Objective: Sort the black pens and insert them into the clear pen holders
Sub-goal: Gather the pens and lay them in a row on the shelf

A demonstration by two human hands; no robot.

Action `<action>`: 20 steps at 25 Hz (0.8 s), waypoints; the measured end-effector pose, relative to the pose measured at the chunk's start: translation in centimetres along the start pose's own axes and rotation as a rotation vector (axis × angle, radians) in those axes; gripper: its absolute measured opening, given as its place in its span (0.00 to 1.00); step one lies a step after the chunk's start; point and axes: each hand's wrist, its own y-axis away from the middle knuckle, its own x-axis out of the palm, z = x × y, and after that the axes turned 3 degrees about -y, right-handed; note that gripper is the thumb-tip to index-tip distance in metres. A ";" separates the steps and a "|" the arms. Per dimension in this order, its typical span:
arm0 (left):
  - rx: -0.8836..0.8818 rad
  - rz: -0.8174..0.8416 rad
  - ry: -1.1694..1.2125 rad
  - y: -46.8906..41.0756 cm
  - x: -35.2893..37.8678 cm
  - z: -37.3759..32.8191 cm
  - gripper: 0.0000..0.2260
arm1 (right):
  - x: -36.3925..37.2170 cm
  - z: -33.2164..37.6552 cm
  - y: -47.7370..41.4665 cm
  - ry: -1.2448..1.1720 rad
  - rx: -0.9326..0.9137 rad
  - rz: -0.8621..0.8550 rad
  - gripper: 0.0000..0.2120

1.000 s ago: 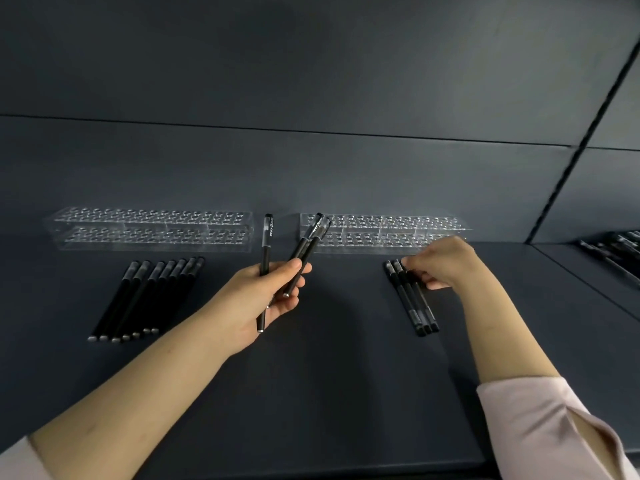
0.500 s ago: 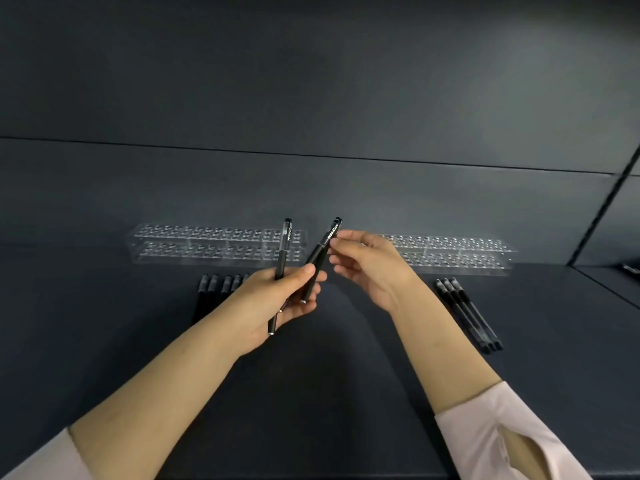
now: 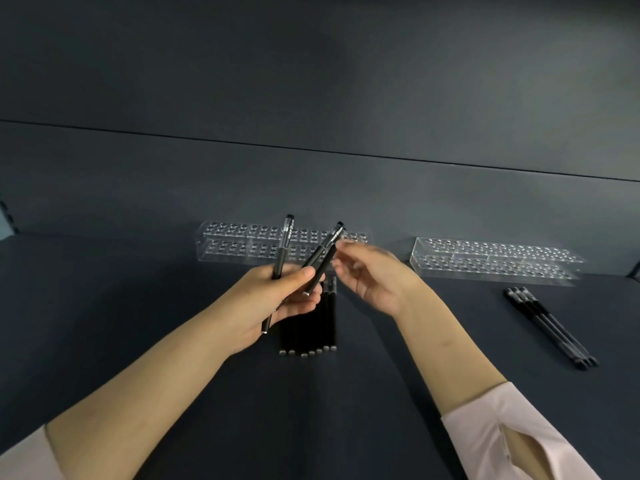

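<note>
Gripped in the left hand [image 3: 273, 299], just in front of the clear, hole-studded holder [image 3: 235, 244]: three slim, matte black pens [image 3: 284, 244], caps up, one near upright, two slanting right. At those caps, right hand [image 3: 374, 282], blurred; grip impossible to tell.

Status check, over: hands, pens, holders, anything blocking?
Left hand grips black pens. Right hand at one pen's cap, grip blurred. Left clear pen holder and right clear pen holder: no pens in. Nothing between hands and holders.
</note>
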 end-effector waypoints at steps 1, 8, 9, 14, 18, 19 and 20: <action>-0.007 0.016 -0.015 0.0 -0.4 0.0 0.09 | 0.5 -0.4 0.0 0.052 0.002 -0.002 0.03; -0.068 -0.021 -0.119 0.6 -3.6 -0.2 0.08 | 1.4 -0.7 0.4 0.167 -0.041 -0.047 0.06; -0.083 -0.033 -0.156 0.7 -4.4 -0.2 0.09 | 1.1 -0.4 0.4 0.175 -0.040 -0.075 0.06; -0.124 -0.040 -0.143 0.7 -6.7 0.4 0.11 | -0.2 -0.4 0.8 0.667 0.072 -0.200 0.05; -0.197 -0.104 -0.050 0.1 -7.3 0.3 0.11 | -0.1 -1.0 0.7 0.752 0.085 -0.224 0.03; -0.205 -0.114 -0.024 0.1 -7.3 0.1 0.10 | -0.1 -0.9 0.6 0.738 0.075 -0.236 0.03; -0.204 -0.121 -0.009 0.1 -7.3 0.0 0.10 | -0.2 -0.7 0.6 0.730 0.071 -0.243 0.04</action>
